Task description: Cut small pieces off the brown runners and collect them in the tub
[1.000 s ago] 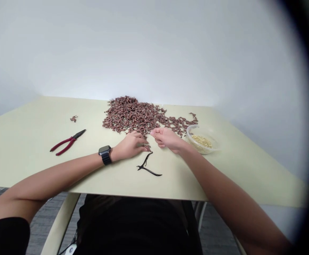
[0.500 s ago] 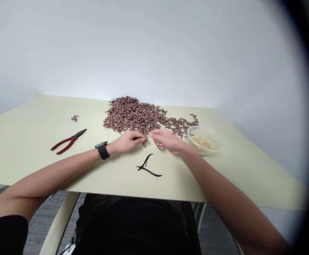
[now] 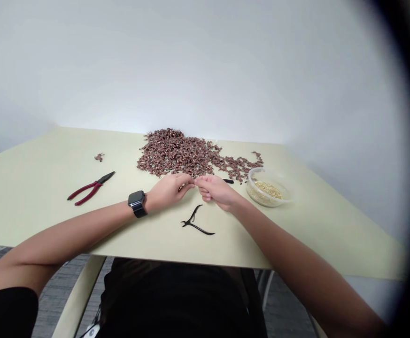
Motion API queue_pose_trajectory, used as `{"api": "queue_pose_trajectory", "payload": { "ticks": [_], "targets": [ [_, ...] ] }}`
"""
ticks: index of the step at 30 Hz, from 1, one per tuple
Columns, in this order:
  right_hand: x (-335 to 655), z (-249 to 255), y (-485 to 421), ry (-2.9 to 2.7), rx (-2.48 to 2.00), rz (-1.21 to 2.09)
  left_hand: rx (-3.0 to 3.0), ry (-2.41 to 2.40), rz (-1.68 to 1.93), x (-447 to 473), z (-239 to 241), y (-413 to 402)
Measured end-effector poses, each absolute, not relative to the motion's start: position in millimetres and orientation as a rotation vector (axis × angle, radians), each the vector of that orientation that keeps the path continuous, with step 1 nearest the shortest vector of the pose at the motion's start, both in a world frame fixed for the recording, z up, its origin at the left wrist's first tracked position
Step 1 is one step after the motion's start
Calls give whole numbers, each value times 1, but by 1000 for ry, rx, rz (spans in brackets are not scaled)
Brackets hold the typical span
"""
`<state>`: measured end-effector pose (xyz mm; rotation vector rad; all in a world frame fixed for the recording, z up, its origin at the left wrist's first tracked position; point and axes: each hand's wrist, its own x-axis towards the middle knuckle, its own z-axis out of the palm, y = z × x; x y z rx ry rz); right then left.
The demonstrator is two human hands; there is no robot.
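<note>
- left hand (image 3: pixel 169 189) and right hand (image 3: pixel 216 190) meet at the fingertips, mid-frame, bent as if pinching; cannot tell what, if anything, sits between
- heap of reddish-brown pieces (image 3: pixel 174 152) just beyond them, upper centre, probably there for short reaches
- bowl (image 3: pixel 261 200) right of centre, its wall likely keeping the gold-coloured bits (image 3: pixel 268 188) from scattering
- black nippers (image 3: pixel 189 221) lie spread below the hands, lower centre, seemingly within easy grasp
- red-handled pliers (image 3: pixel 92 188) at left, well apart, out of the way
- table (image 3: pixel 233 239) bare at right; front edge passes under both forearms, wall (image 3: pixel 197 70) bounds the back
</note>
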<state>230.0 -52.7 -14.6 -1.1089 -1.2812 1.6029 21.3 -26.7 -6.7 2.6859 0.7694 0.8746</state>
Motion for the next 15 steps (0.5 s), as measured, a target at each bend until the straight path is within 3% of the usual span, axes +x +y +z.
{"api": "queue_pose_trajectory", "payload": {
  "ticks": [15],
  "targets": [
    [218,-13,-58,-1034,-1080,1602,2858,823,936,18,-14,-22]
  ]
}}
